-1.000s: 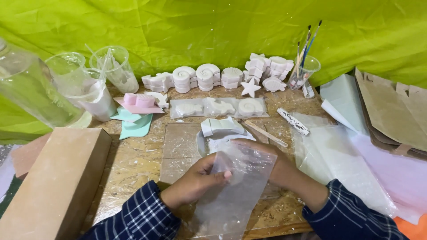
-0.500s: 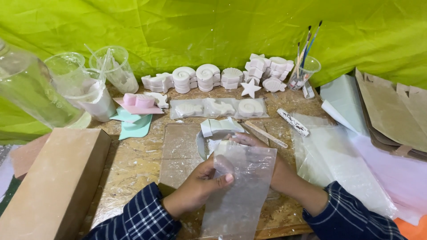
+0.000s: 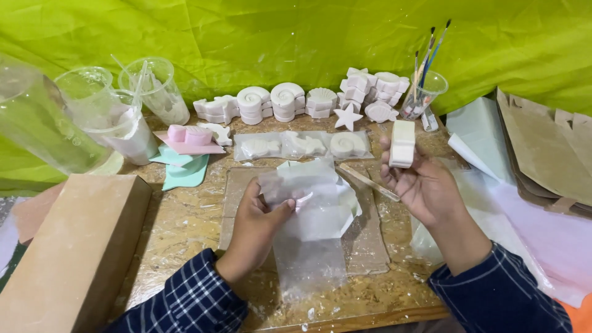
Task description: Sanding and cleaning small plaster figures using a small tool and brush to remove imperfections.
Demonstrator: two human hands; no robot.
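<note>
My left hand [image 3: 256,223] pinches the top of a clear plastic bag [image 3: 308,234] that lies over the wooden worktop. My right hand [image 3: 421,185] is raised to the right of it and grips a white plaster cast [image 3: 402,143], held upright between thumb and fingers. Under the bag lie crumpled white paper [image 3: 336,203] and a clear plastic sheet [image 3: 370,246]. A wooden stick [image 3: 364,180] lies just left of my right hand.
Three bagged plaster casts [image 3: 302,145] lie ahead, with rows of white shell and star casts [image 3: 290,102] behind them. Plastic cups [image 3: 126,117] and pink and teal moulds [image 3: 188,140] stand left, a brush cup [image 3: 422,92] back right, a cardboard box [image 3: 68,246] near left, paper bags [image 3: 542,154] right.
My right hand has come off the bag and risen to the right, now holding a white cast. The left hand stays on the bag's top, which has shifted up the table.
</note>
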